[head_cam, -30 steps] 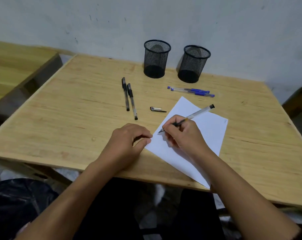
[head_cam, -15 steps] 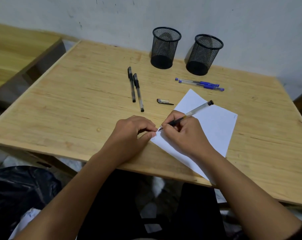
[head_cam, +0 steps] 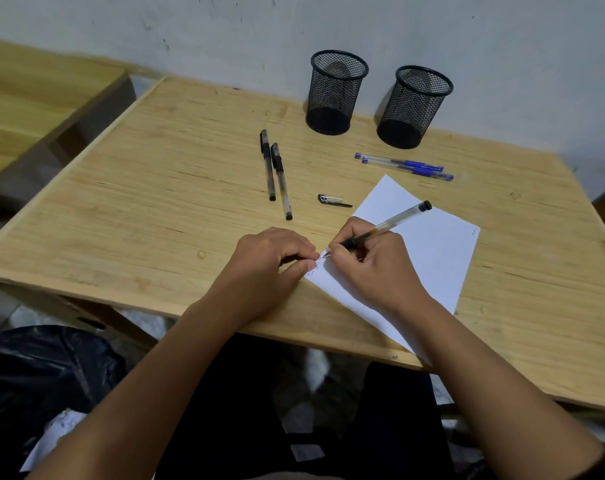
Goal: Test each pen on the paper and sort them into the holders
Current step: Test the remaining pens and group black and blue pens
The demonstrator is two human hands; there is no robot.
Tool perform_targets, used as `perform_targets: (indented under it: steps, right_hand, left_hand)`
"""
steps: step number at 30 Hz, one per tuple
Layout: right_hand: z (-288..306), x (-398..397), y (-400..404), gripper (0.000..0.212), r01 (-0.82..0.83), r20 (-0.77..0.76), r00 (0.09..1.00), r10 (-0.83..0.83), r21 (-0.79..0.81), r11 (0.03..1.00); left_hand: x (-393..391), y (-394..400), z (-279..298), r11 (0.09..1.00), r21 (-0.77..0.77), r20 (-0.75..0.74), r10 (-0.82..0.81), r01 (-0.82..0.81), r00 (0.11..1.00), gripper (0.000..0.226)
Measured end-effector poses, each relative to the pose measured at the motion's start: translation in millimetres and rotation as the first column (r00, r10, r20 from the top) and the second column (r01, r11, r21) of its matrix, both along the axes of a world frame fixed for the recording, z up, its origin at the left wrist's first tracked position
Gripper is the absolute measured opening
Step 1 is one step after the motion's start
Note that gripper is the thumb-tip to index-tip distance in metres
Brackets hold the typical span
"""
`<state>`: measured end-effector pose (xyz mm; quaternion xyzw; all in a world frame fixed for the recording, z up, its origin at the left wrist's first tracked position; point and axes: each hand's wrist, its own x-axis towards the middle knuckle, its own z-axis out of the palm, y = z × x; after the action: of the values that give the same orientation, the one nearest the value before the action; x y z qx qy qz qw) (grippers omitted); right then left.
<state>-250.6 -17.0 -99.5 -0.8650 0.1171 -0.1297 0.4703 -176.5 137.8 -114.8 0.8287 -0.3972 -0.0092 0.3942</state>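
My right hand (head_cam: 373,268) grips an uncapped black pen (head_cam: 394,221), its tip down on the left corner of the white paper (head_cam: 429,251), where small marks show. My left hand (head_cam: 266,268) lies beside it with curled fingers, its thumb pressing the paper's left edge. The pen's cap (head_cam: 332,200) lies on the table just above the hands. Two capped black pens (head_cam: 275,171) lie side by side further left. Two blue pens (head_cam: 406,167) lie near the right holder. Two black mesh holders (head_cam: 334,91) (head_cam: 411,105) stand upright at the back; both look empty.
The wooden table (head_cam: 155,209) stands against a pale wall. A second wooden surface (head_cam: 34,98) sits to the left, with a gap between. A black bag (head_cam: 34,368) lies on the floor below left.
The pen tip has moved left across the paper to its corner near my left thumb, leaving small marks. My left hand stays on the paper's edge. The camera has shifted slightly.
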Motion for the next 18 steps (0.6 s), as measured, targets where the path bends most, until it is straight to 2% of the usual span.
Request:
perform_targets:
  steps: [18]
  right_hand:
    - [1.4, 1.1, 0.2, 0.009, 0.020, -0.001, 1.000, -0.020, -0.003, 1.000]
  left_hand:
    - [0.9, -0.7, -0.4, 1.000, 0.013, 0.021, -0.012, 0.012, 1.000, 0.017]
